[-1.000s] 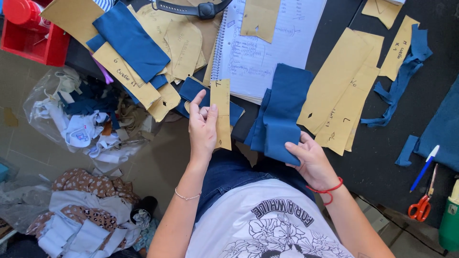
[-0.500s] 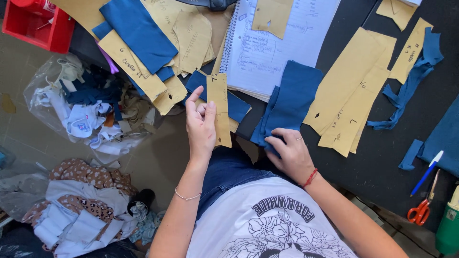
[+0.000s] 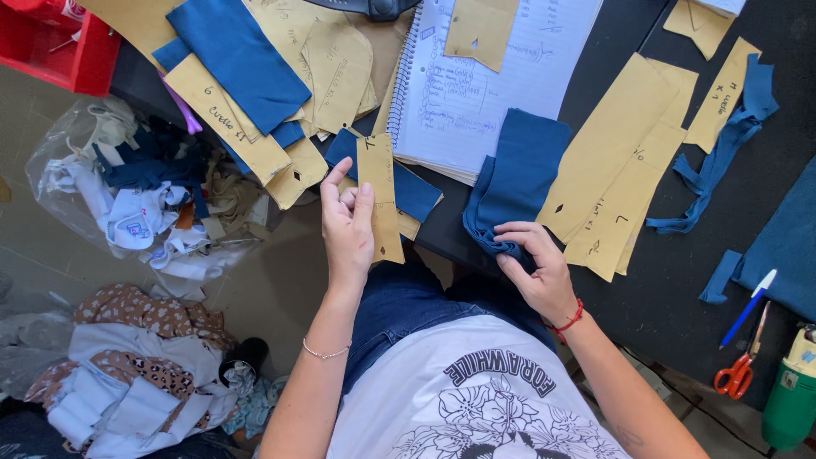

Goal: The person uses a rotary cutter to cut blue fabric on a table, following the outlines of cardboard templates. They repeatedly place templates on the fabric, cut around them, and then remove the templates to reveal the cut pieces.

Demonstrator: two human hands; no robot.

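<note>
1. Two hands are at work over the near edge of the dark counter [image 3: 680, 280]. The left hand [image 3: 347, 225] is closed on a narrow tan paper pattern strip [image 3: 378, 191], thumb behind and fingers across its front, holding it upright at the counter's edge.
2. The right hand [image 3: 535, 268] pinches the lower corner of a folded dark blue fabric piece [image 3: 518, 183], fingers curled into the cloth. That cloth lies on the counter, just beside a spiral-bound notebook [image 3: 484, 81] with handwriting on its open page.
3. A clear plastic bag [image 3: 127, 191] sits on the floor to the left, filled with cloth scraps in white, navy and tan.
4. A red plastic crate [image 3: 72, 51] stands at the top left corner; what it holds I cannot tell.
5. More tan paper pattern pieces [image 3: 620, 166] lie to the right of the blue fabric, and a wide blue cloth panel [image 3: 242, 59] rests on other patterns at the top left.
6. Orange-handled scissors [image 3: 739, 365] and a blue and white pen [image 3: 750, 306] lie at the counter's right edge, near a green bottle-like container [image 3: 790, 395].
7. A heap of leopard-print and white cloth [image 3: 127, 374] is piled on the floor at the lower left.
</note>
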